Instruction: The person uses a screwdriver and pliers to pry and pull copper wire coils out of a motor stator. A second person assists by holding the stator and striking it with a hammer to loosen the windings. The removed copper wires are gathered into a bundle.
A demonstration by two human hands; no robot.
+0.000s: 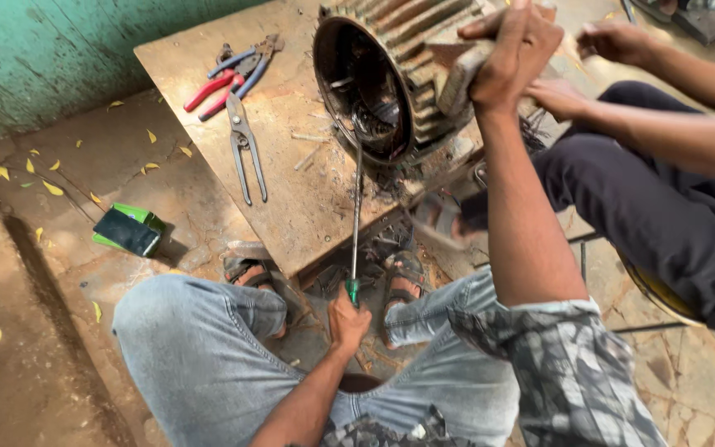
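Motor housing (pixel 391 74) (ribbed) on wooden board (pixel 291 190) — teal wall (pixel 59 50) behind.

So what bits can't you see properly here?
Head view:
- Screwdriver tip: lost in the dark inside the motor housing.
- Right hand: its palm hides what it grips on the housing.
- Co-worker's far hand: what it holds is cut off by the top edge.
- Left hand covers the screwdriver's green handle.

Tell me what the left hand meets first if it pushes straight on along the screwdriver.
Probably the table edge: the left hand grips the screwdriver, whose shaft runs up over it into the motor housing. Depth is unclear.
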